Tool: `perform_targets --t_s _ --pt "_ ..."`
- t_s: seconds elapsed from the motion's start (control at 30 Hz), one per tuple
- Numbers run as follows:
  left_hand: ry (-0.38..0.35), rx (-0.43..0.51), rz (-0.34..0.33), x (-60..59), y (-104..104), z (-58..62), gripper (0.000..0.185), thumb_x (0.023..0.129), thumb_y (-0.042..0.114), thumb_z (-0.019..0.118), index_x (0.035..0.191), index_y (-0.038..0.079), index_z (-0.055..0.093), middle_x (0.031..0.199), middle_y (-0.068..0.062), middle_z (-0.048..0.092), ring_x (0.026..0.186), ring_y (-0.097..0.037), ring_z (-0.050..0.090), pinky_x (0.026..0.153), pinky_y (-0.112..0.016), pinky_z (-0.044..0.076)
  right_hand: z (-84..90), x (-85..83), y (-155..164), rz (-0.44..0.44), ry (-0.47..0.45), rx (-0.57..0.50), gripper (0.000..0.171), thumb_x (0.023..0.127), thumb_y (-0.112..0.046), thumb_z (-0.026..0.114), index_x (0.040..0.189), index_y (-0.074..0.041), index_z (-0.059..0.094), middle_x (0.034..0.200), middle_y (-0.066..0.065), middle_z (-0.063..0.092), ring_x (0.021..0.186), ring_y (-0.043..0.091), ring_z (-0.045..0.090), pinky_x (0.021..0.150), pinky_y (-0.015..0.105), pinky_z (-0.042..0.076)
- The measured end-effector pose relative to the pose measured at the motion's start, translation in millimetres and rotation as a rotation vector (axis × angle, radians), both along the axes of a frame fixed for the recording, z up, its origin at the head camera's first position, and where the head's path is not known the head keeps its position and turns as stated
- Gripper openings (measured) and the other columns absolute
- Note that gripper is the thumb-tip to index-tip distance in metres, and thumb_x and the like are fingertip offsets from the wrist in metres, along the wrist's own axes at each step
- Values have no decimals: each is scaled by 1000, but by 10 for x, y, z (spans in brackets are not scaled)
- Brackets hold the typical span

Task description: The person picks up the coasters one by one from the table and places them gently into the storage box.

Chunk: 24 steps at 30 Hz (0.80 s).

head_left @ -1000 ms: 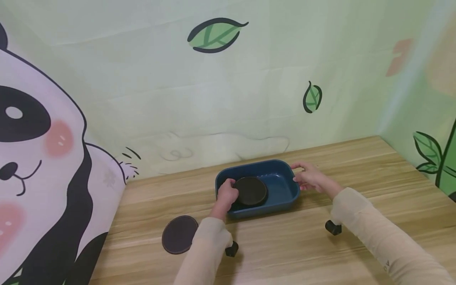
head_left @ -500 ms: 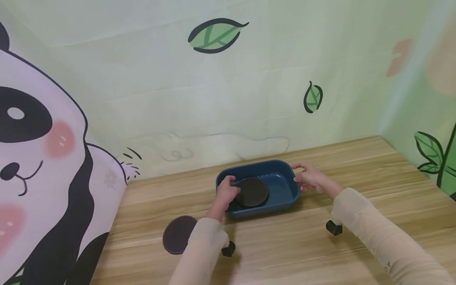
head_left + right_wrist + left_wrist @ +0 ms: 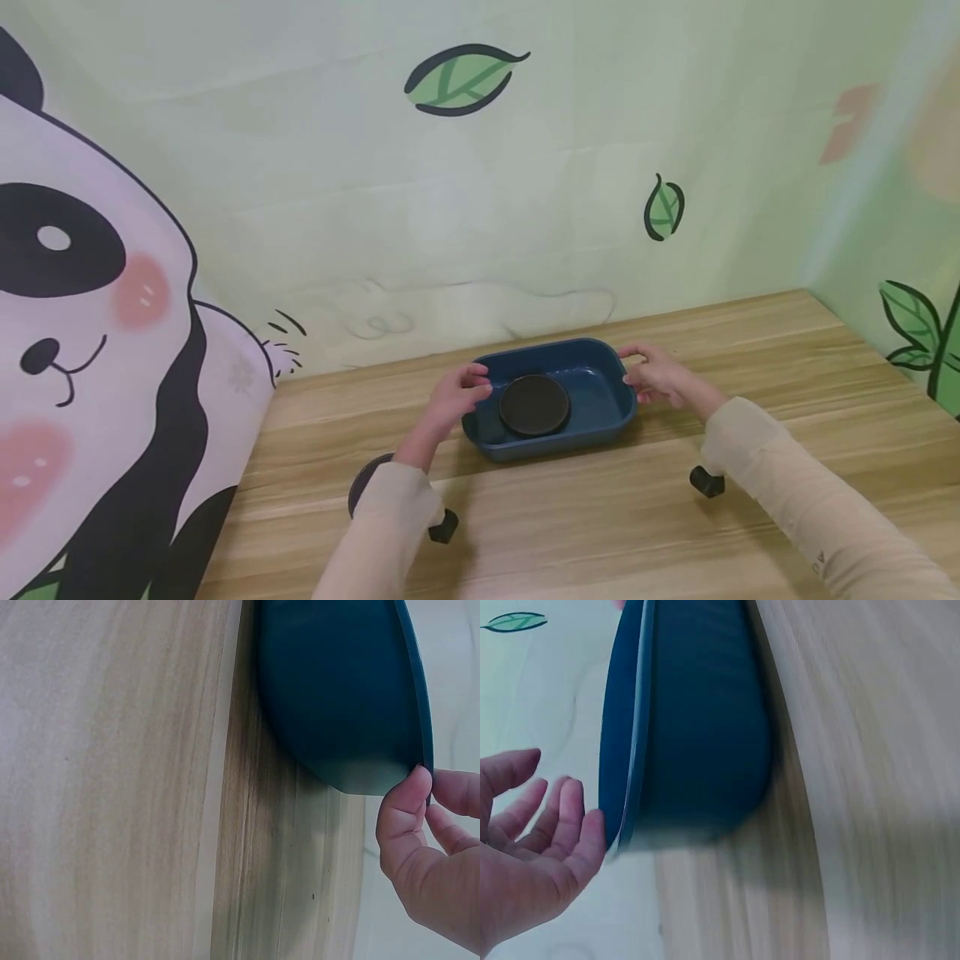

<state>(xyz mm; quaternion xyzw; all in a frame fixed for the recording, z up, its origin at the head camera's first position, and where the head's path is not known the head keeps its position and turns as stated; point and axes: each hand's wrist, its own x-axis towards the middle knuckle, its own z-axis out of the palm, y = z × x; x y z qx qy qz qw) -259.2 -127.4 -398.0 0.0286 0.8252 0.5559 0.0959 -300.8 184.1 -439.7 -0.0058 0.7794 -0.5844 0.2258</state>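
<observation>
A blue rectangular basin with rounded corners [image 3: 598, 398] stands on the wooden table. Inside it, toward the left, lies a round black coaster [image 3: 534, 405]. My right hand [image 3: 660, 379] pinches the basin's right rim between thumb and fingers, as the right wrist view shows for the hand [image 3: 439, 862] and basin [image 3: 341, 682]. At the left end, my left hand [image 3: 453, 398] is held over the rim with loosely bent fingers and nothing in them. In the left wrist view its fingers [image 3: 570, 817] come close to the rim; whether they touch cannot be told.
A second dark round coaster [image 3: 364, 485] lies on the table [image 3: 570, 533], partly hidden under the left forearm. Behind the table hangs a pale green cloth [image 3: 337, 208] printed with leaves and a panda [image 3: 67, 333].
My left hand has come away from the coaster in the basin and moved left to the basin's left rim. The right hand keeps its place on the right rim.
</observation>
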Motion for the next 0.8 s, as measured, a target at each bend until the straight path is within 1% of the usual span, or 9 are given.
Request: perform_targets --t_s 0.13,0.2,0.3,0.37,0.43,0.6,0.67,0.7,0.8 --pt "17 -31 10 -63 -209 -88 32 83 11 58 113 1 53 103 -14 57 88 -20 55 74 -37 47 -6 -2 -5 -3 0 -6 54 85 1 46 134 -2 24 75 3 48 55 9 47 51 21 43" --pt "31 -59 15 -93 -327 -141 34 83 13 60 114 2 53 103 -13 58 88 -19 55 70 -34 48 -4 -1 -4 1 5 -4 54 85 1 46 134 -2 23 75 3 48 55 9 47 51 21 43" --pt "22 -96 19 -84 -486 -133 36 82 14 61 115 3 53 105 -14 58 90 -19 55 70 -32 48 6 4 -2 4 9 -4 54 85 1 47 134 -1 23 73 2 48 55 9 47 50 21 43" --pt "20 -120 -1 -62 -590 -129 38 82 15 60 118 4 51 107 -15 57 92 -20 55 69 -31 48 7 6 -1 6 9 -4 54 85 1 47 134 -1 23 73 2 48 55 9 47 50 21 43" --pt "-1 -118 -17 -38 -691 -126 42 82 17 62 120 6 49 109 -17 56 93 -20 55 73 -33 48 6 6 -1 6 9 -5 54 85 1 47 134 -1 23 72 2 48 55 9 47 50 21 43" --pt "-43 -112 -78 46 -909 -119 53 81 20 63 128 10 41 115 -19 52 98 -22 55 83 -43 44 -1 6 -2 8 12 -8 53 85 1 46 133 -1 23 71 2 48 54 9 47 50 21 42" --pt "-53 -129 -104 84 -986 -112 56 81 21 63 130 11 38 117 -19 50 101 -24 53 83 -44 44 -3 7 -4 7 12 -12 53 85 2 46 133 -1 23 71 2 47 54 9 47 49 21 42" --pt "-59 -137 -114 118 -1010 -82 57 81 20 63 131 11 37 117 -19 49 103 -25 52 82 -45 43 -2 8 -3 7 12 -12 54 85 2 46 133 -1 23 71 2 48 54 9 47 49 21 42" --pt "-65 -161 -138 161 -1130 -114 61 80 21 64 132 9 35 121 -22 46 108 -30 48 82 -44 44 -5 6 -2 3 9 -10 53 85 1 46 134 -2 23 72 2 48 54 9 47 49 20 42"
